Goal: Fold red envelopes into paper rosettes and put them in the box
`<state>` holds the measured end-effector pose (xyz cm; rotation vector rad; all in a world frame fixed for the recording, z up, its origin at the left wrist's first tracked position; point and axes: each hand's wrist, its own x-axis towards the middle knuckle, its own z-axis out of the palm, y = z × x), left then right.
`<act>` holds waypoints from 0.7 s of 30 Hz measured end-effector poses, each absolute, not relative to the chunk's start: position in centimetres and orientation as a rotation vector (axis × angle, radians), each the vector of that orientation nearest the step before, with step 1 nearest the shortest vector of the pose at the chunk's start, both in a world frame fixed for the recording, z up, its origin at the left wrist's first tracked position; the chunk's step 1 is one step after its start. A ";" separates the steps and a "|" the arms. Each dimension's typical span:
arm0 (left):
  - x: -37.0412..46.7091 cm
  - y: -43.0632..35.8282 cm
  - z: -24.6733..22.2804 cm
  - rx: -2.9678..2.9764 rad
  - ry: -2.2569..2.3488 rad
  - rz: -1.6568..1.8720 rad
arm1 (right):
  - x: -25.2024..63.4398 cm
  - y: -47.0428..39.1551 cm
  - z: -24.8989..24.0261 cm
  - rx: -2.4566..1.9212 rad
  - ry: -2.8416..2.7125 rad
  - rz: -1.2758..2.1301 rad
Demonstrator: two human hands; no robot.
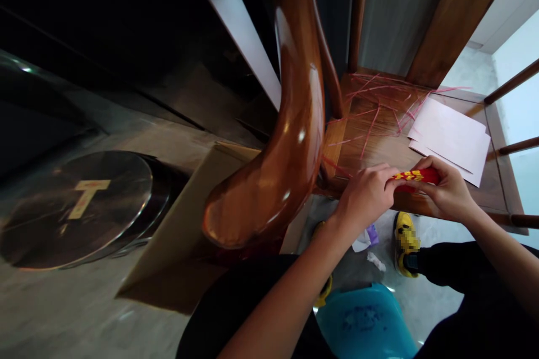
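Observation:
Both hands grip a narrow red item with yellow lettering [415, 175], held above the front edge of a brown wooden chair seat [357, 146]. Whether it is a packet or folded paper I cannot make out. My left hand [367, 193] is closed on its left end, with the knuckles upward. At its right end, my right hand [450, 188] pinches it between thumb and fingers. Just beyond my right hand, overlapping sheets of white paper [452, 132] lie on the seat. Thin pinkish-red strands [379, 104] are scattered over the seat's back part.
A glossy curved wooden armrest [290, 140] rises left of my hands. Below it stands an open cardboard box [168, 252]. Further left is a round lidded metal container [92, 202] with tape on top. A blue plastic stool [366, 320] and crumpled tissue [376, 261] are below my arms.

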<state>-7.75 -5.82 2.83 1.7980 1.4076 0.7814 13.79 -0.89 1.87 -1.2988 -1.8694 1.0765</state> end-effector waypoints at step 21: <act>-7.2 -5.3 1.4 1.412 1.361 1.042 | 13.7 -1.7 -0.6 -1.367 -1.502 1.119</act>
